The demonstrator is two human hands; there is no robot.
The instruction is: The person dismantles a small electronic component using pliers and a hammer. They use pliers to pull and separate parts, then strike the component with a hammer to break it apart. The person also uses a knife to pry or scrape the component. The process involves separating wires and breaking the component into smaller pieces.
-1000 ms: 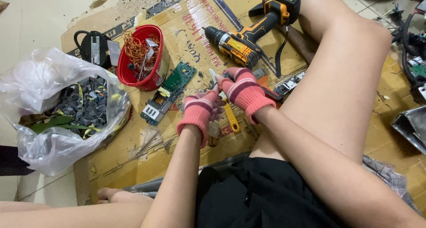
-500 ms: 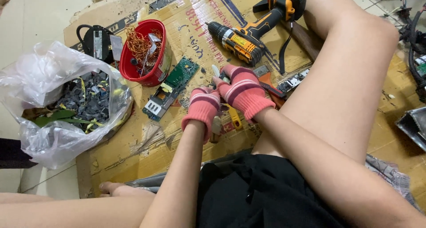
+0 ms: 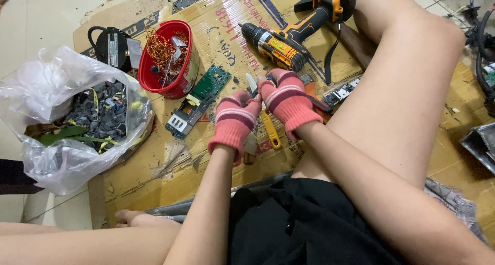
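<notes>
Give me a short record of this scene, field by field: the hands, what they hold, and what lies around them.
Left hand: pink striped glove, closed on a small part
Right hand: same glove, gripping a small pale tool
Surface: flattened cardboard
Near hands: green circuit board, yellow-handled tool
Behind: cordless drill, red tub of copper wire
Left side: clear bag of dark scrap

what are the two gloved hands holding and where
Both the left hand and the right hand grip a small whitish part between them, fingers around its lower end; its kind is unclear.
</notes>
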